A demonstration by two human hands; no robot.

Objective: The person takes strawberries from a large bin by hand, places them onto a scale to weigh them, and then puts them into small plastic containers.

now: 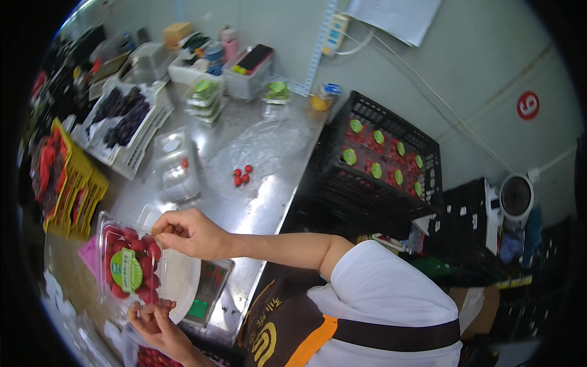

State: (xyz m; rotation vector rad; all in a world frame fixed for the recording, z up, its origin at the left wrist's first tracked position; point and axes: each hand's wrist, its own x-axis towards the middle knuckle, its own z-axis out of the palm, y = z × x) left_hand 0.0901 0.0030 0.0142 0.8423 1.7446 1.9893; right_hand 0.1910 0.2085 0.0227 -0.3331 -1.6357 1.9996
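A clear plastic clamshell box (149, 288) of red berries or small tomatoes, with a green round label (126, 270), is held up in both hands. My right hand (195, 234) pinches its upper right edge between thumb and fingers. At its lower edge are the curled fingertips of my left hand (158, 328). Behind the box, partly hidden, is a white plate (185, 284) on what looks like a weighing scale (213, 286). Several loose red fruits (242, 175) lie on a clear plastic sheet (261, 147). Nested empty clear boxes (176, 165) stand nearby on the metal table (220, 220).
A black crate (390, 119) holds several labelled fruit boxes beside the table. A white crate (156, 119) of dark grapes and a yellow crate (80, 206) stand opposite. Below my left hand is a bag of red fruit (156, 357). Small green-labelled packs (204, 101) stand farther along.
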